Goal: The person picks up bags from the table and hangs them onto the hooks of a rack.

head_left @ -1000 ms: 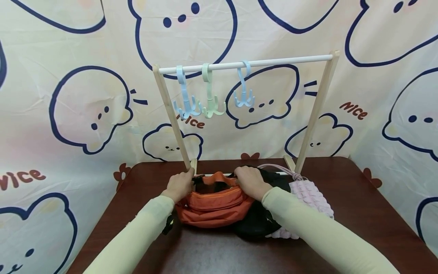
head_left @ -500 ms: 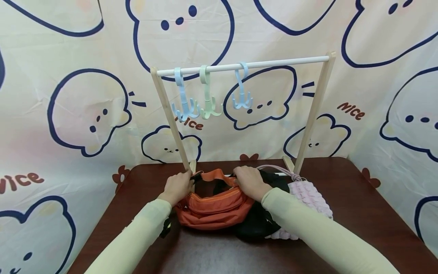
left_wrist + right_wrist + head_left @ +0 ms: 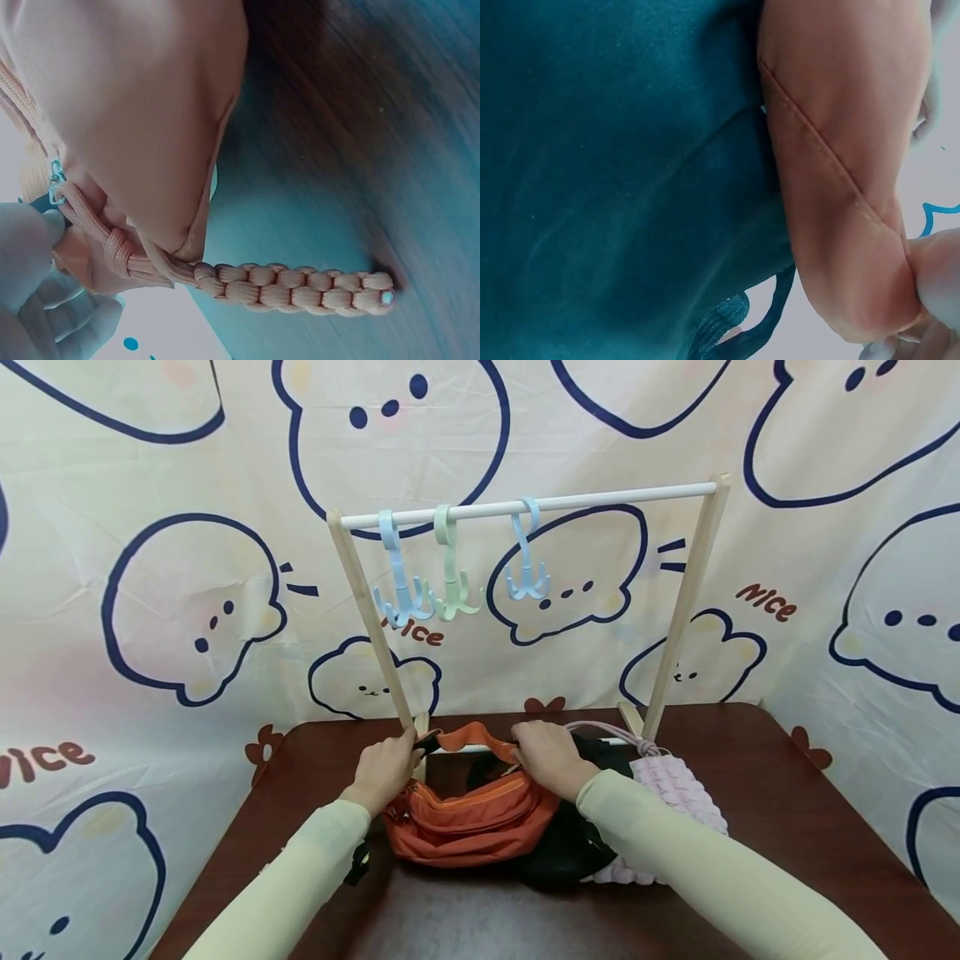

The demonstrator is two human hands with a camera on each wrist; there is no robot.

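Note:
An orange waist bag [image 3: 468, 827] rests on the table in the head view, its strap [image 3: 476, 737] arching between both hands. My left hand [image 3: 381, 774] grips the strap at the bag's left end, beside a black fitting [image 3: 427, 743]. In the left wrist view those fingers [image 3: 71, 315] curl by the strap, and a braided cord pull [image 3: 300, 289] hangs from the zipper. My right hand [image 3: 551, 760] holds the bag's right end where the strap joins; the right wrist view shows its thumb [image 3: 939, 274] pressed against the orange fabric [image 3: 840, 187].
A black bag [image 3: 562, 852] lies partly under the waist bag, with a pink puffy drawstring bag [image 3: 682, 793] at its right. Behind stands a wooden rack [image 3: 686, 610], its white rail [image 3: 615, 496] carrying two blue hooks [image 3: 405, 597] and a green hook [image 3: 453, 593].
The strap has risen away from the bag's top, and the rack's lower bar shows beneath it. My left hand has shifted slightly left; the right keeps its hold.

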